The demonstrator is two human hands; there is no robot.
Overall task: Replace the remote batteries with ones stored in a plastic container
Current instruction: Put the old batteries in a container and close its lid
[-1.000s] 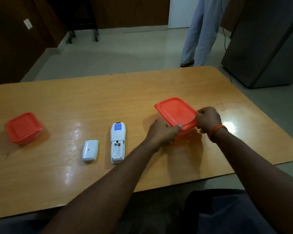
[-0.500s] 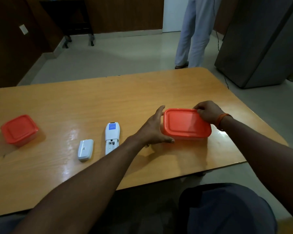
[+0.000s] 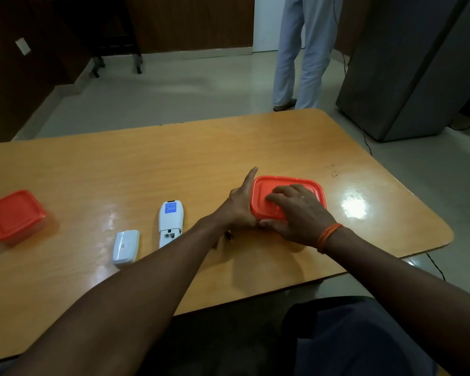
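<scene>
R hand (image 3: 299, 213) now lies flat on top of the orange-lidded rectangular plastic container (image 3: 314, 189). Half a sec ago it only pinched the lid's far-right corner, and a sec ago both hands held the orange lid tilted up. The lid sits level now.

R grip: loose, fingers spread over the lid, thumb along the rim at 6 o'clock, pressing and not clasping. L hand (image 3: 238, 208) braces the container's 9 o'clock wall with its palm. Index finger is straight and points to 12; other fingers hidden, so L grip looks slack, holding nothing.

The container rests on the glossy wooden surface (image 3: 147, 164). The white remote (image 3: 171, 218) lies at its 9 o'clock, back up, battery bay uncovered and prob. empty. Its white battery cover (image 3: 126, 246) lies loose at the remote's 8 o'clock. A second, square orange-lidded tub (image 3: 12, 214) sits far out at 9.

Small dark item (image 3: 228, 235) by the L wrist, can't ID it.

Meaning: the lid looks to be getting pushed down, not pried off. No fresh batteries seen, so the refit is still ahead.
</scene>
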